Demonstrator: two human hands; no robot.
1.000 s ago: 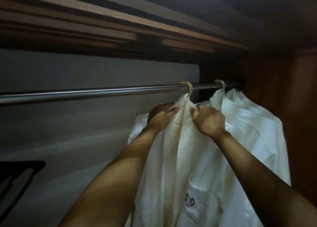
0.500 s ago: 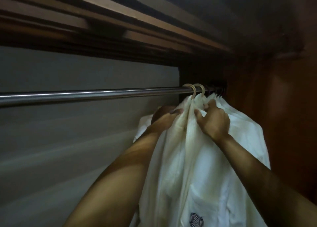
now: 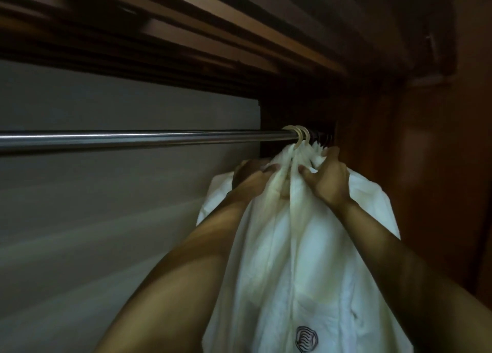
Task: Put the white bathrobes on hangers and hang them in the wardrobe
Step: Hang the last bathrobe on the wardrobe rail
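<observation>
Since the frame one second back, the near white cotton bathrobe has slid right along the rod: its pale curved hanger hook was well apart from the next pale hook and now sits just beside it. Both hands travelled with it.

Position of robe: hanging from the polished round metal wardrobe rod, at the rod's right end, pressed against the other white hung robes that crowd toward the dark reddish wooden side panel. A dark wavy emblem shows low on its front. Long axis of the robe runs straight down from the hook; the rod runs left to right across it.

Grip, left hand: fingers curled into the cloth at the left of the collar, clamped on the robe. Grip, right hand: thumb pinching the collar fold, the other fingers spread over the bunched necks of the neighbouring robes.

Key relation: the hook lies directly above and between the two hands, each about equally near. Judgement: the robe is hung; what remains looks like letting go or straightening the collar, downward along the robe's axis.

Beyond: pale grey back wall, dark wooden top framing.
</observation>
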